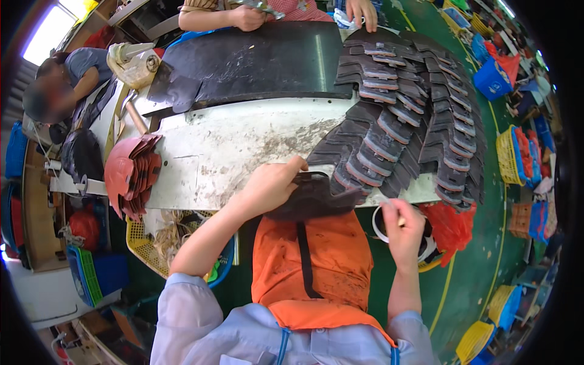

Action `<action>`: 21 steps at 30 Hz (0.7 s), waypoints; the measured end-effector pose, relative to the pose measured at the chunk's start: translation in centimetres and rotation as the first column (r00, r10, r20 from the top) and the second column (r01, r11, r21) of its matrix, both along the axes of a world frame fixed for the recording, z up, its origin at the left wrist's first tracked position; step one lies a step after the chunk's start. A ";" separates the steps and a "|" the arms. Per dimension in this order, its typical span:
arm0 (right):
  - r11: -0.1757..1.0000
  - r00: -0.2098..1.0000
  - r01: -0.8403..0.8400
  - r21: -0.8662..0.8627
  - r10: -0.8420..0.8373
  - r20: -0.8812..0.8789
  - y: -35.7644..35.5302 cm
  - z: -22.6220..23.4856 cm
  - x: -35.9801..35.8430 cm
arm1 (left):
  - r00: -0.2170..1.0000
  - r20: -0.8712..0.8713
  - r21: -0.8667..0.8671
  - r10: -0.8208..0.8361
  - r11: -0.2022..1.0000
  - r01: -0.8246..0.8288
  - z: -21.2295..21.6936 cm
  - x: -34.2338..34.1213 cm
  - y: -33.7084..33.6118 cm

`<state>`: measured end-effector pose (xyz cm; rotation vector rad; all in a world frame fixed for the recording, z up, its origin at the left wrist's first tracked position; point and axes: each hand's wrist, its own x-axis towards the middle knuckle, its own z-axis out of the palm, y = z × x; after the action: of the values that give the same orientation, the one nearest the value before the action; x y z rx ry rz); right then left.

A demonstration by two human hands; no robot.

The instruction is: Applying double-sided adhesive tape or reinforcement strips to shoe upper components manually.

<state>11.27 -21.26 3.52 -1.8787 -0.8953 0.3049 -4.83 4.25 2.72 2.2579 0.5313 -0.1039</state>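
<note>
My left hand (275, 184) is closed on the edge of a dark, flat, leather-like piece (310, 196), which it holds at the table's near edge, just above my orange apron (334, 255). To the right, my right hand (404, 230) is curled around a slim tool with a pale wooden end (401, 222); its tip is too blurred to make out. Below that hand a white round container (379, 226) is partly hidden. Overlapping rows of similar black cut pieces with pale edges (371, 152) cover the table's right side, close to the held piece.
The white table (237, 131) carries a black board (261, 61), a hammer (136, 117) and stacked red-brown pieces (131, 173). Across it are a co-worker's hands (248, 18); another person sits at left. A yellow basket (143, 243) and red plastic bag (449, 228) are below the edge.
</note>
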 end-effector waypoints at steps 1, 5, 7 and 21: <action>0.990 0.987 -0.140 0.036 0.136 0.091 0.7 0.0 -0.5 | 0.991 0.124 0.209 -0.043 0.978 0.016 -1.3 0.1 -0.2; 0.904 0.909 -0.408 -0.129 0.415 0.032 5.1 0.8 -2.4 | 0.945 0.314 0.064 0.093 0.991 -0.119 -3.1 0.5 -1.7; 0.886 0.876 -0.463 -0.023 0.462 0.142 7.4 -1.0 -2.1 | 0.950 0.211 -0.422 0.231 0.898 -0.124 -3.2 0.5 -2.0; 0.861 0.871 -0.419 -0.287 0.470 0.140 9.6 -0.5 -0.6 | 0.907 0.390 -0.406 0.158 0.914 0.015 -3.8 0.3 -2.4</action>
<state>10.70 -11.70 3.06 -1.9348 -1.5030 0.5329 -4.53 1.82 -1.07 1.7813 0.3253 0.2821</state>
